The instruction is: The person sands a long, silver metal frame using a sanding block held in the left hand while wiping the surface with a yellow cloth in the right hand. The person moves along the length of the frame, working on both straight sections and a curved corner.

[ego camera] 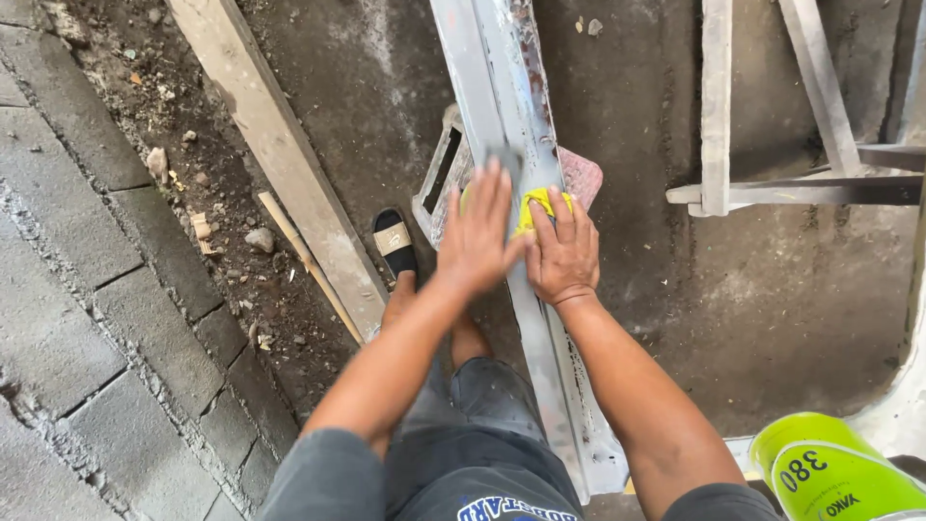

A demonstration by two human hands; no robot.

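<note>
A long grey metal bar with rusty patches runs from the top of the view down across my lap. My left hand lies flat on it, fingers spread, holding nothing. My right hand presses a yellow pad against the bar's right side, fingers curled over it. The two hands sit side by side and almost touch. Most of the pad is hidden under my fingers.
A pale wooden plank lies diagonally to the left, with a thin stick beside it. My foot wears a black sandal. A metal frame stands at the right. A green can is at the bottom right. Concrete blocks line the left.
</note>
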